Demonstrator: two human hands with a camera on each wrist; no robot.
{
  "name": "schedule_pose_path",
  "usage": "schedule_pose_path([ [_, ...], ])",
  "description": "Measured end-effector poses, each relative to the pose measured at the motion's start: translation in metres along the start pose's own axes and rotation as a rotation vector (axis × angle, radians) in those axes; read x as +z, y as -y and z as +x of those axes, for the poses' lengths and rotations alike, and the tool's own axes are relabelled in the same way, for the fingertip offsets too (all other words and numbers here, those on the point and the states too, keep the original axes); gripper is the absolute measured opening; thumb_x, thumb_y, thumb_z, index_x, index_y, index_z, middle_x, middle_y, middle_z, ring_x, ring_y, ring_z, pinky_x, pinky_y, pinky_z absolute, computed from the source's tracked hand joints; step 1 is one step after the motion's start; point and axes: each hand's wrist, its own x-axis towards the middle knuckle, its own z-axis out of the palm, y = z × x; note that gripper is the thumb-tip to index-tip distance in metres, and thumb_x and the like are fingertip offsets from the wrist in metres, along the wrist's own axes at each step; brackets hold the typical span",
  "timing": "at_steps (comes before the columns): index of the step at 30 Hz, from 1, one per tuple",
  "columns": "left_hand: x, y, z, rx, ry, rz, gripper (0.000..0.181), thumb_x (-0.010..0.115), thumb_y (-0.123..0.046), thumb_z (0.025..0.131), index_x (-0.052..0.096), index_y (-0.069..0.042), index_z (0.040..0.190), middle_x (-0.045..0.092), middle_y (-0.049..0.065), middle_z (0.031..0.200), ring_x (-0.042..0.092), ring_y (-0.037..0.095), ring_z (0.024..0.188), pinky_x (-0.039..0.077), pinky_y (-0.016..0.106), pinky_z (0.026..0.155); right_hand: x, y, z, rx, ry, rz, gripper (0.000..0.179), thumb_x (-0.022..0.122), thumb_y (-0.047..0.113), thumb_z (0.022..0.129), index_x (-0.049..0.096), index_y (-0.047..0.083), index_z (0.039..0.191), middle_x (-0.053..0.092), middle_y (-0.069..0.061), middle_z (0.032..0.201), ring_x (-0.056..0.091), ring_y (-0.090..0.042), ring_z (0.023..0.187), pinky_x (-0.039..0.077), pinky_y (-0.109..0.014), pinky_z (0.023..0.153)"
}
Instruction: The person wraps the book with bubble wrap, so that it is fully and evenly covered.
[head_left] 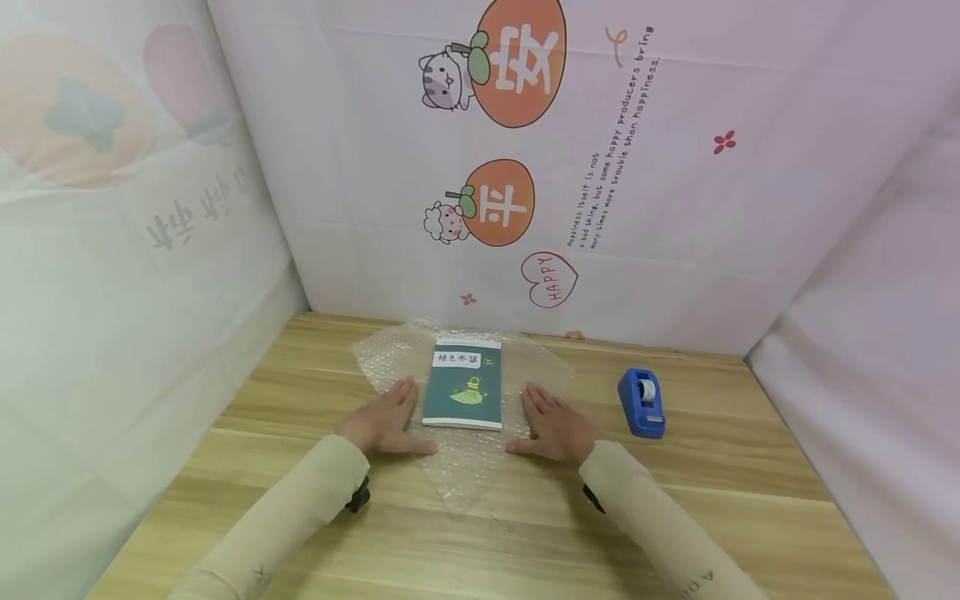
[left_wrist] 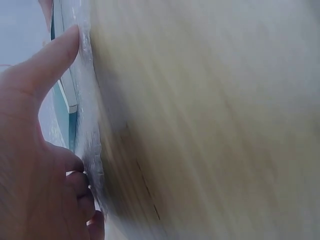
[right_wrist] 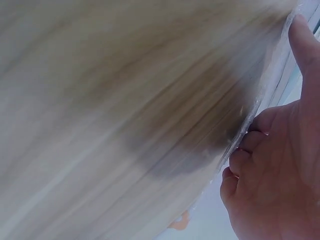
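A dark green book [head_left: 462,385] with a white top band lies face up in the middle of a sheet of clear bubble wrap [head_left: 467,477] on the wooden table [head_left: 712,500]. My left hand [head_left: 386,421] rests flat on the wrap just left of the book, and my right hand [head_left: 553,427] rests flat on it just right of the book. Neither hand holds anything. In the left wrist view the thumb of my left hand [left_wrist: 30,150] touches the bubble wrap [left_wrist: 90,135] beside the book's edge [left_wrist: 62,107]. The right wrist view shows my right hand [right_wrist: 280,175] against the bubble wrap [right_wrist: 262,95].
A blue tape dispenser [head_left: 642,402] stands on the table to the right of my right hand. Cloth walls with cartoon prints [head_left: 502,200] close in the back and both sides of the table.
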Motion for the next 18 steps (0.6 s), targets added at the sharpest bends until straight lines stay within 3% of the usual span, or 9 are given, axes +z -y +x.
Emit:
schedule_pose_path([
  [9,0.001,-0.019,0.005,0.016,0.015,0.017,0.123,0.064,-0.076,0.09,0.015,0.008,0.166,0.006,0.026,0.176,0.01,0.041,0.166,0.018,0.053,0.135,0.001,-0.013,-0.014,0.029,0.032,0.024,0.112,0.054,0.076,0.096,0.021,-0.005,0.166,0.016,-0.025,0.176,0.016,-0.04,0.165,0.022,-0.053,0.134],
  [18,0.007,-0.036,0.013,0.017,0.015,0.015,0.123,0.065,-0.075,0.089,0.015,0.008,0.166,0.007,0.026,0.176,0.011,0.04,0.166,0.019,0.053,0.135,0.002,-0.028,-0.03,0.031,0.013,0.035,0.112,0.054,0.076,0.096,0.022,-0.006,0.165,0.017,-0.027,0.175,0.017,-0.042,0.164,0.025,-0.056,0.133],
])
